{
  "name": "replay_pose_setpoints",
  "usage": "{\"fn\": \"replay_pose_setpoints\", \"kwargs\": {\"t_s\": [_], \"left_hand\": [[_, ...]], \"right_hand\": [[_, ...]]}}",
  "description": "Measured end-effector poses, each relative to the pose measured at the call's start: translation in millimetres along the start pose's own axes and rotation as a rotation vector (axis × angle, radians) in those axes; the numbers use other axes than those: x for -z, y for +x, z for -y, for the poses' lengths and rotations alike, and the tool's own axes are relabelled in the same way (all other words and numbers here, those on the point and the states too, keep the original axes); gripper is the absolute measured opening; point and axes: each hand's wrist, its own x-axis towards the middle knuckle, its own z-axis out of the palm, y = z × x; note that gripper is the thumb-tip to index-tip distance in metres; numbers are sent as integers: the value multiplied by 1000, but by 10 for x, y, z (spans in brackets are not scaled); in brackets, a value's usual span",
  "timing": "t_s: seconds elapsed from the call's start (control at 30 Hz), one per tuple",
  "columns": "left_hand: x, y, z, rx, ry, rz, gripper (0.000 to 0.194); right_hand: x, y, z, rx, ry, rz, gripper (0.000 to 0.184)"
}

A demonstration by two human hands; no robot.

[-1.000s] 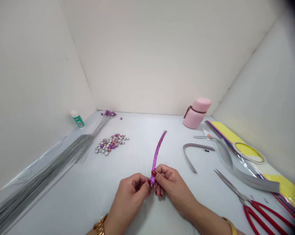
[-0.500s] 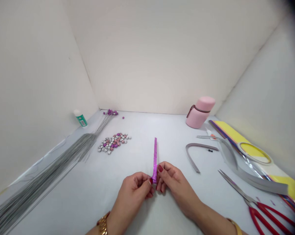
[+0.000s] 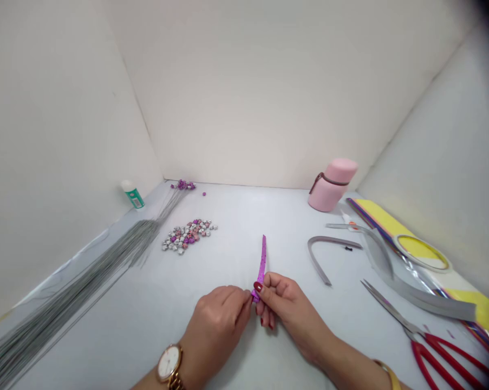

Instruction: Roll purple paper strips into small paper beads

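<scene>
White tabletop [image 3: 228, 227], purple glitter strip [image 3: 262, 265] angled forward from 2 hands [image 3: 215, 327] [image 3: 288, 309]

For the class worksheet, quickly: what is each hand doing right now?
Left hand: closed, pinching the purple strip at its lower end.
Right hand: closed, pinching the same strip.

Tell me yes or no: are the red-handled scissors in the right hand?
No, the red-handled scissors lie on the table, and the right hand holds a glittery purple strip.

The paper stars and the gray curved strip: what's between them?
The head view shows the purple strip held by the left hand and right hand.
</scene>
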Motion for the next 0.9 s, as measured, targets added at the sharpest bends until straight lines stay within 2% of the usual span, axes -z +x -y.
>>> {"fn": "replay_pose_setpoints", "kwargs": {"t_s": [0.13, 0.2, 0.27, 0.4, 0.5, 0.6, 0.8, 0.9], "left_hand": [[15, -13, 8, -128, 55, 11, 19], [34, -8, -14, -98, -2, 35, 19], [47, 11, -43, 68, -154, 75, 20], [21, 78, -79, 538, -652, 197, 20], [-13, 109, -86, 701, -918, 269, 20], [-8, 101, -110, 649, -871, 259, 21], [63, 47, -162, 411, -440, 173, 22], [46, 29, -127, 226, -243, 153, 20]], "right_hand": [[10, -7, -4, 3, 43, 16, 31], [12, -13, -9, 30, 47, 9, 30], [11, -20, -15, 71, 41, -19, 29], [12, -23, -29, 138, -13, -64, 27], [15, -16, -36, 137, -74, -91, 27], [10, -9, -33, 104, -94, -103, 27], [-4, -6, -9, 75, -88, -110, 30], [-7, -5, -4, 70, -97, -107, 29]]}}
